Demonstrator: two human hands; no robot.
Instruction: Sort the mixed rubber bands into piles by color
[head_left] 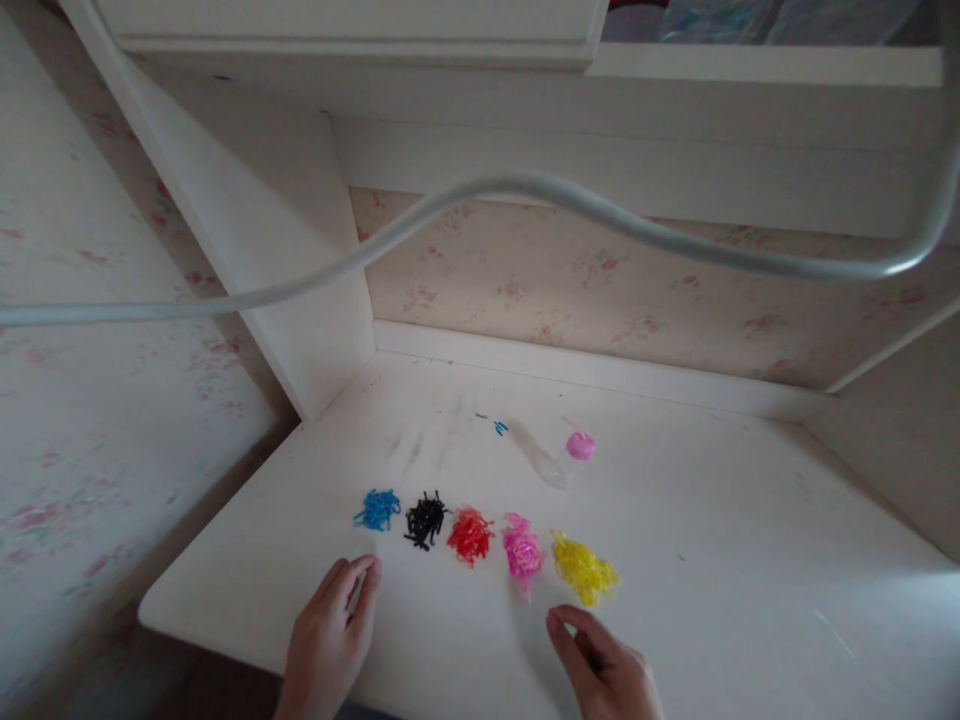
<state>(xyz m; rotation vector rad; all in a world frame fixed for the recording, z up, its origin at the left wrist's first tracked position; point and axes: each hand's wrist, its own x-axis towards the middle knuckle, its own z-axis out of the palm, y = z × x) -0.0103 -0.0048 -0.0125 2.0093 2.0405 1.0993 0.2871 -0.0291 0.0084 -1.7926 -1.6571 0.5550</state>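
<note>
Small heaps of what look like tiny rubber bands lie in a row on the white desktop (720, 630): a blue heap (378, 510), a black heap (426, 520), a red heap (471, 537), a pink heap (523, 552) and a yellow heap (585, 568). Just below the blue heap is my left hand (334, 620), thumb and forefinger pinched together. My right hand (600, 660) is also closed in a pinch, in front of the pink and yellow heaps. Whatever either pinch may hold is too small to make out. Neither hand touches a heap.
Behind the heaps lie a clear plastic piece (553, 470), a pink clump (580, 446) and a few loose blue bits (501, 428). A grey curved bar (510, 184) crosses the upper view. Side panel (247, 220) and overhead cabinet (360, 25) enclose the desk.
</note>
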